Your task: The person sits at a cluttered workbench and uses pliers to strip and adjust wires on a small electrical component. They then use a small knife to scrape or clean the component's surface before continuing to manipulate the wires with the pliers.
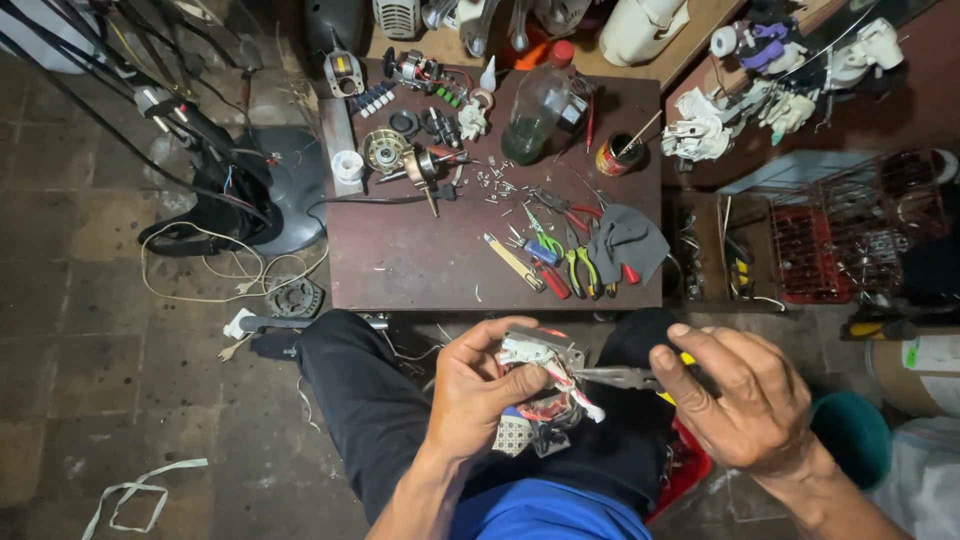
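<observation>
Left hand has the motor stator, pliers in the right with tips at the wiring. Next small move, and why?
Probably close the needle-nose pliers on the red-and-white wire sleeve and pull gently. The plier tips already sit right at that sleeve, the left hand grips the motor stator over the lap, and the right hand holds the handles. Whether the tips already pinch it is unclear.

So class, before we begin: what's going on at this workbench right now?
A seated person holds a small motor part with wires in the left hand, over the lap. The right hand holds pliers, whose tip is at the part's wires. In front, the low table carries screwdrivers, more pliers, a grey cloth, a bottle, screws and motor pieces.
</observation>
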